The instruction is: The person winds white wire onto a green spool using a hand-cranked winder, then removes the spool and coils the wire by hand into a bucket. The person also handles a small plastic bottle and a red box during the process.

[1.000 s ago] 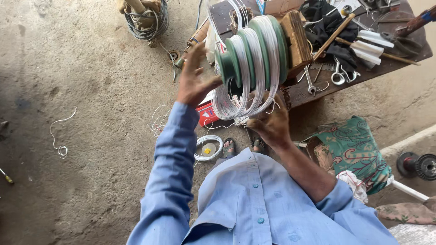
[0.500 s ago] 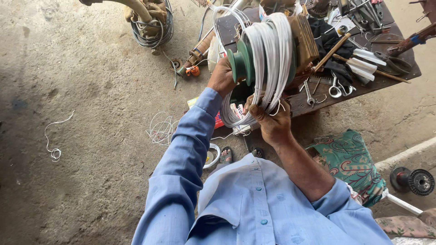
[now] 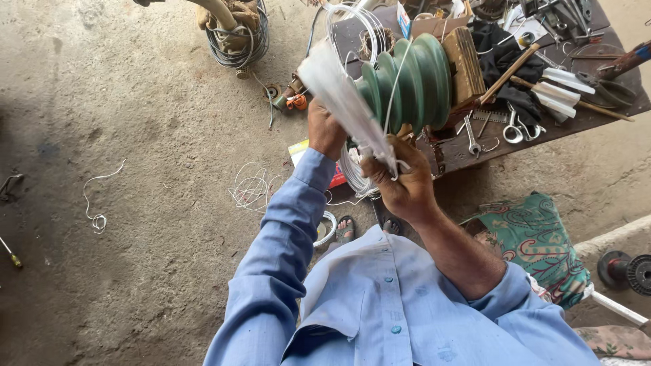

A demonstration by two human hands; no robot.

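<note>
My right hand (image 3: 405,184) fingers clamped on a white wire bundle (image 3: 342,102), my left hand (image 3: 327,129) gripping it from behind, green ribbed former (image 3: 413,81) just beyond, over the cluttered desk (image 3: 475,152), concrete floor (image 3: 135,203) below

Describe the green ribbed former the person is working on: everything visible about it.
The green ribbed former is a stepped, cone-like body with rounded ridges and grooves, matte like painted wood or plastic. It lies on its side at the edge of the cluttered dark workbench, its wide end against a brown wooden block. One thin white strand crosses its ridges. The right hand grips a white wire bundle just in front; the left hand is beside it.
</note>
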